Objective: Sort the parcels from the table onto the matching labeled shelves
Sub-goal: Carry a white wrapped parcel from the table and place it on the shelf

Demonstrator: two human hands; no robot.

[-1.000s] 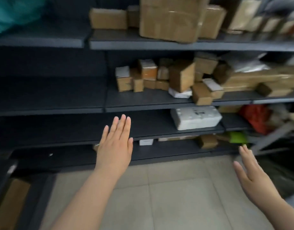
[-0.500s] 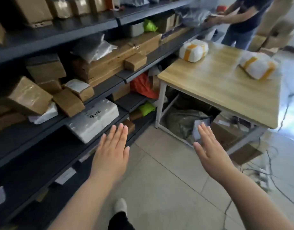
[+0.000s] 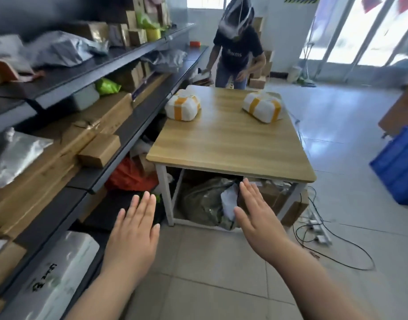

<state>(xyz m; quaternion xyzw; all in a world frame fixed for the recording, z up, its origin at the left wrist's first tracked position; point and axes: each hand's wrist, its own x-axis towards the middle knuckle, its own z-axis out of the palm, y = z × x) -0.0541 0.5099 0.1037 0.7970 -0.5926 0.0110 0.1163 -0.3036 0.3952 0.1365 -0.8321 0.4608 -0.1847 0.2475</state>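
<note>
Both hands hang flat in the air short of the desk (image 3: 230,144), fingers straight and holding nothing: the left hand (image 3: 135,229) nearer the shelves (image 3: 120,139), the right hand (image 3: 256,218) below the desk's near edge. Two white parcels with orange tape lie on the desk's far end, one (image 3: 182,107) beside the shelves, the other (image 3: 263,106) well apart from it.

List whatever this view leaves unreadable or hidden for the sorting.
Head view:
Labels along the shelves: none readable; steep angle, blur.
Any address on left parcel and right parcel: too small to read.
Writing on foam box: blurred.
Stuff under the table: partly hidden by its top.
</note>
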